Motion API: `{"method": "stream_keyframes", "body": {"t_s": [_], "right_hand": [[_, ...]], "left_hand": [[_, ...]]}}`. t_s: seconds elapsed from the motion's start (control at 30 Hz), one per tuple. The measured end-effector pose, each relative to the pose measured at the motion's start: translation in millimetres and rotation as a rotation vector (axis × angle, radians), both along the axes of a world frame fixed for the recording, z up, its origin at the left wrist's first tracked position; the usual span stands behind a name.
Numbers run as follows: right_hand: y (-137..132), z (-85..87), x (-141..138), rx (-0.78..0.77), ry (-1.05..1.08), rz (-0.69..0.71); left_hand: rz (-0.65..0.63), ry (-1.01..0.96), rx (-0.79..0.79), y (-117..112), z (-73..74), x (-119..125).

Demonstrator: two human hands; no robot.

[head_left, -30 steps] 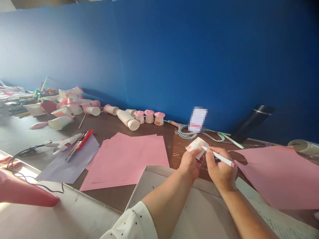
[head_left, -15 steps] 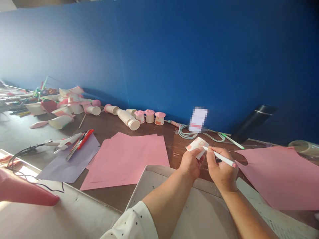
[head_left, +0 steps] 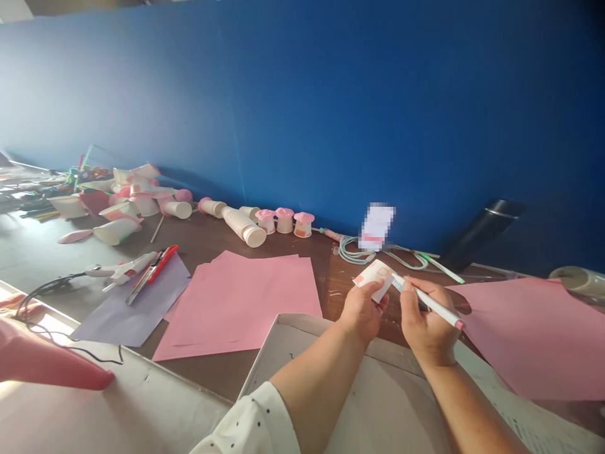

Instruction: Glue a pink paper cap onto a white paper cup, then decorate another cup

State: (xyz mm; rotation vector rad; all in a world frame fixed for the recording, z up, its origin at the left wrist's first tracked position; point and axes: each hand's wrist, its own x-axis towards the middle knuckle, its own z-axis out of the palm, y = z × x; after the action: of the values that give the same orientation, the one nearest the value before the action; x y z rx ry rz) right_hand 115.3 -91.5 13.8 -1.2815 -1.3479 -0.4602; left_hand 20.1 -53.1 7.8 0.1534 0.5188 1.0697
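My left hand [head_left: 363,310] is closed round a small white paper cup [head_left: 375,275], which lies tilted and bears reddish drawn marks on its side. In my right hand [head_left: 428,321] is a white marker pen [head_left: 438,309] with a pink end. Its tip points at the cup's side near the rim; whether it touches I cannot tell. Both hands are above the front part of the brown table, over a white box lid [head_left: 302,328]. Behind them, three small cups with pink paper roofs [head_left: 284,221] stand in a row by the wall.
Pink paper sheets [head_left: 246,302] lie left, another pink sheet [head_left: 534,334] right. A red utility knife [head_left: 154,272] and a glue gun [head_left: 125,271] rest on lilac paper [head_left: 111,315]. Stacked cups [head_left: 243,227], a coiled cable [head_left: 352,252] and a black flask [head_left: 486,230] line the blue wall [head_left: 302,113].
My right hand has shifted a little to the right and down with the marker, its tip drawn back toward the cup's edge. My left hand holds the cup almost unmoved.
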Motion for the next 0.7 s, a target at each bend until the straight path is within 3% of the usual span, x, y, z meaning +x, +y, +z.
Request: {"method": "stream_keyframes", "body": {"t_s": [0.7], "right_hand": [[2.9,-2.5,2.9,-0.037,0.004,-0.024]], "left_hand": [[0.001,0.023,-0.017,-0.9,1.3,0.6]]}}
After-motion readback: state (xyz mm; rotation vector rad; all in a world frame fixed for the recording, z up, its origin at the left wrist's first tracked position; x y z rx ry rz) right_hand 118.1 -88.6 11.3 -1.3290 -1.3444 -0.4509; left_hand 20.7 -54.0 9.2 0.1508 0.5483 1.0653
